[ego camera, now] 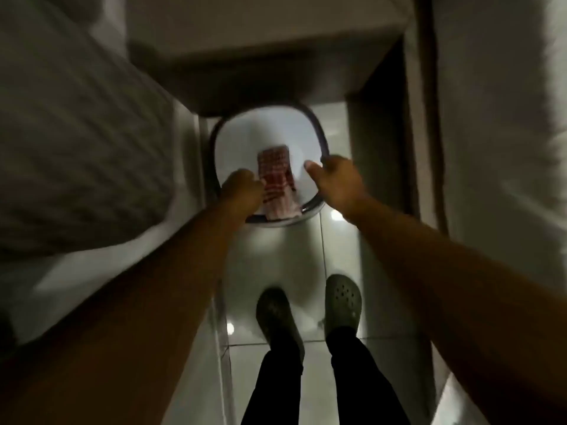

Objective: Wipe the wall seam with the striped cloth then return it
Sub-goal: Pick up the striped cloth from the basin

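Note:
A red-and-white striped cloth [277, 182] hangs into a white basin [245, 139] with a dark rim that stands on the tiled floor below me. My left hand [242, 190] is closed at the cloth's left edge, over the basin's near rim, and seems to grip the cloth. My right hand [336, 182] rests on the basin's right rim, its fingers curled around the edge and the thumb pointing inward. The picture is blurred, so the exact finger contact is hard to read.
A wall [76, 133] runs along the left. A ledge [260, 50] overhangs the basin's far side, and a dark door frame [420, 118] stands at the right. My feet, in grey clogs [342, 302], stand on the glossy floor tiles [276, 256].

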